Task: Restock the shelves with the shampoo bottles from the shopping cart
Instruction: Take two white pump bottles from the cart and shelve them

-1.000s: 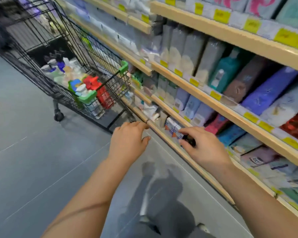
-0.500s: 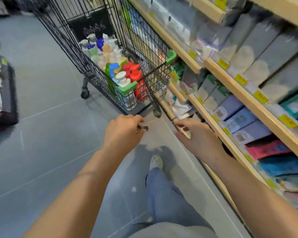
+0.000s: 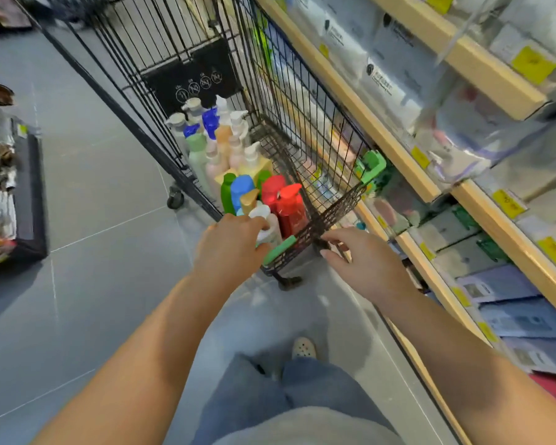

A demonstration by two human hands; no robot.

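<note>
While my left hand (image 3: pixel 230 245) closed on a white bottle (image 3: pixel 265 224) in the cart (image 3: pixel 302 130), my right hand (image 3: pixel 363 261) hovered open, lifting next.

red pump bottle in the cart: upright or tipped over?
Upright. The red pump bottle stands in the shopping cart with its pump head on top, packed among other standing bottles near the cart's closer end.

Shopping cart (image 3: pixel 302 101) top is open, so access to the bottles (image 3: pixel 238 162) is from above only; wire walls block both sides. Bottles stand packed tight, pump heads touching, little room between them. Near rim with green handle (image 3: pixel 278 250) bars a low approach. Shelves (image 3: pixel 398 146) stand just beside the cart's right wall, gap narrow. Grey floor (image 3: pixel 93 203) left of cart is open.
</note>
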